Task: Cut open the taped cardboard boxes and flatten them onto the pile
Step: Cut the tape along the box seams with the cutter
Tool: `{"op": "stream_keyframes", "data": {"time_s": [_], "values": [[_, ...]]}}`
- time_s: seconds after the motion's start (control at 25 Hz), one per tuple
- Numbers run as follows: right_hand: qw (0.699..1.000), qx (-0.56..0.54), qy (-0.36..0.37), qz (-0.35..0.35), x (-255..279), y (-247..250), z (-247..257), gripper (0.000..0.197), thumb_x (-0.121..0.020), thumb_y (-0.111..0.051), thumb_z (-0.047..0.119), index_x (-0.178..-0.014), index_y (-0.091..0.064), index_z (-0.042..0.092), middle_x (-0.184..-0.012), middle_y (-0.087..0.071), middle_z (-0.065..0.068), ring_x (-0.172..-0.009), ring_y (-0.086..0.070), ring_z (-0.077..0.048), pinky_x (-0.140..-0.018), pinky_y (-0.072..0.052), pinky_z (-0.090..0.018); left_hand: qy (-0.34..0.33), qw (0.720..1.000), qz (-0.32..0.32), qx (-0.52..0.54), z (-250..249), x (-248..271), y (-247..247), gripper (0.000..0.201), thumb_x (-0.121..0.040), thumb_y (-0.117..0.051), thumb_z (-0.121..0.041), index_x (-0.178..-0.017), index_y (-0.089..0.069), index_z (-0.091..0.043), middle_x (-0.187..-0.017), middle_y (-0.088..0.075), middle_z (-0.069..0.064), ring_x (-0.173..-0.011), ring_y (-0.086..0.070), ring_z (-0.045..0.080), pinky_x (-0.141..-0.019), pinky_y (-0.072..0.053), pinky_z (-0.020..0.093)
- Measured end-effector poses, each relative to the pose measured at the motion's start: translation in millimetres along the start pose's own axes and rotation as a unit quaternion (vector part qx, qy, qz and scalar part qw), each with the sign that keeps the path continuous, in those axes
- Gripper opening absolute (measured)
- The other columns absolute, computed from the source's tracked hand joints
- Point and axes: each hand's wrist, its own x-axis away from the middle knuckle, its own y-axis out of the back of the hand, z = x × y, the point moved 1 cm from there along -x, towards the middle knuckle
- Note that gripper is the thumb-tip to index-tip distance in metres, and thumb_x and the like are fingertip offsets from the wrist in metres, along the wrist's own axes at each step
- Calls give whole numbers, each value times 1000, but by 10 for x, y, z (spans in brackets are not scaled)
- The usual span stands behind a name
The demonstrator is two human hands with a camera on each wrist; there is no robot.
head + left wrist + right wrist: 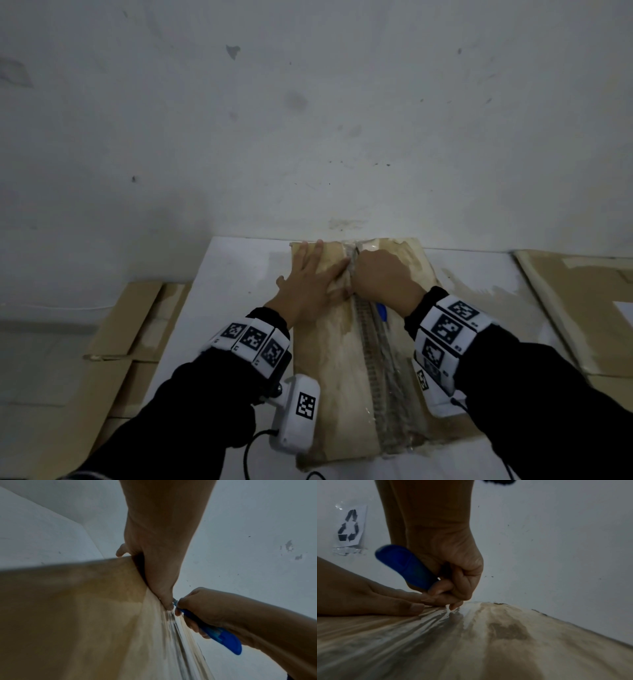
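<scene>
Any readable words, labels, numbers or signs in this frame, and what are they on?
No readable words or numbers.
Recycling symbol, three arrows: paper sheet taped to the wall.
Square black-and-white coded markers: wristbands; tiny characters beside them too small to read.
Box: no print visible.

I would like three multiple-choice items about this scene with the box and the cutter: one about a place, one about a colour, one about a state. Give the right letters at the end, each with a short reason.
1. Where does the left hand rest?
A. on the box top, left of the taped seam
B. on the wall
C. on the flat cardboard at the right

2. What colour is the cutter?
A. red
B. blue
C. yellow

3. How is the right hand?
A. flat and open
B. gripping the cutter
C. hanging idle

Answers: 1 A, its fingers lie spread on the box beside the taped seam. 2 B, the handle shows blue in both wrist views. 3 B, its fingers curl round the handle.
</scene>
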Motion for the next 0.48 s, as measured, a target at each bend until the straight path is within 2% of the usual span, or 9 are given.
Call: {"op": "stream_keyframes", "data": {"time_s": [0.04, 0.12, 0.2, 0.28, 0.32, 0.4, 0.48], "values": [[1000, 5, 7, 5, 1, -18, 3, 14, -91, -44, 14, -80, -51, 7, -96, -59, -11, -85, -59, -24, -59, -35, -26, 2, 1000, 2, 3, -6, 5, 3, 64, -93, -34, -60, -149, -7, -43, -158, 20, 8, -142, 25, 33, -112, -5, 59], [1000, 14, 22, 10, 21, -27, 0, 14, -91, -45, 17, -80, -50, 10, -107, -61, -13, -89, -58, -25, -58, -34, -26, 7, 1000, 5, 5, -27, 22, 29, 64, -92, -34, -60, -149, -8, -44, -158, 20, 6, -142, 25, 32, -110, -8, 62], [1000, 10, 27, 6, 66, 19, -11, 17, -92, -47, 20, -96, -56, 5, -111, -60, -14, -96, -59, -27, -63, -37, -28, 8, 1000, 6, -2, -41, 30, 37, 65, -93, -35, -60, -149, -8, -42, -158, 20, 7, -142, 25, 32, -111, -7, 61], [1000, 0, 24, 10, 136, 80, -28, 26, -93, -49, 20, -108, -55, 0, -104, -59, -13, -98, -59, -28, -68, -41, -30, 9, 1000, 4, -4, -41, 34, 28, 65, -92, -35, -61, -149, -9, -42, -158, 20, 7, -142, 25, 32, -112, -5, 59], [1000, -7, 23, 14, 169, 90, -43, 25, -93, -49, 20, -106, -55, -1, -94, -58, -10, -94, -58, -26, -68, -41, -30, 9, 1000, 2, 0, -35, 24, 18, 66, -92, -35, -62, -149, -9, -43, -158, 20, 7, -142, 25, 31, -112, -5, 59], [1000, -17, 13, 23, 205, 79, -78, 17, -92, -49, 19, -88, -52, 3, -77, -48, -4, -83, -53, -22, -61, -39, -27, 7, 1000, -2, 7, 6, -19, -18, 66, -91, -34, -63, -149, -9, -44, -157, 21, 6, -142, 26, 30, -112, -3, 58], [999, -32, -6, 23, 212, 33, -126, 21, -92, -46, 14, -72, -43, 8, -72, -44, -3, -74, -50, -20, -55, -37, -25, 0, 1000, -5, 4, 36, -48, -54, 66, -91, -35, -63, -149, -10, -44, -157, 21, 7, -141, 27, 31, -113, 0, 56]]}}
